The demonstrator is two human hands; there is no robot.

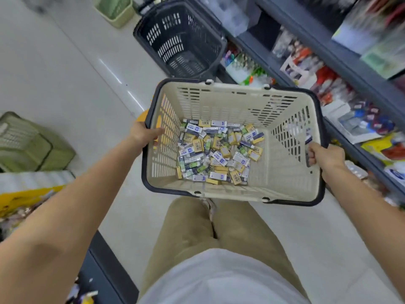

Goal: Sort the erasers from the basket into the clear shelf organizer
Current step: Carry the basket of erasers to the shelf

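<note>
Over the aisle floor (76, 73), beside the shelf (315, 34), the basket (219, 99) hangs between the left hand (144, 134) and right hand (324, 155), each grip curled round a side rim, erasers (219, 150) heaped loose on its bottom; a tilt or slackened grip could likely spill them.

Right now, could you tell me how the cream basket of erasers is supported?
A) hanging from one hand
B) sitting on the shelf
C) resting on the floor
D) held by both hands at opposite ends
D: the left hand and the right hand each grip an end rim of the cream basket.
</note>
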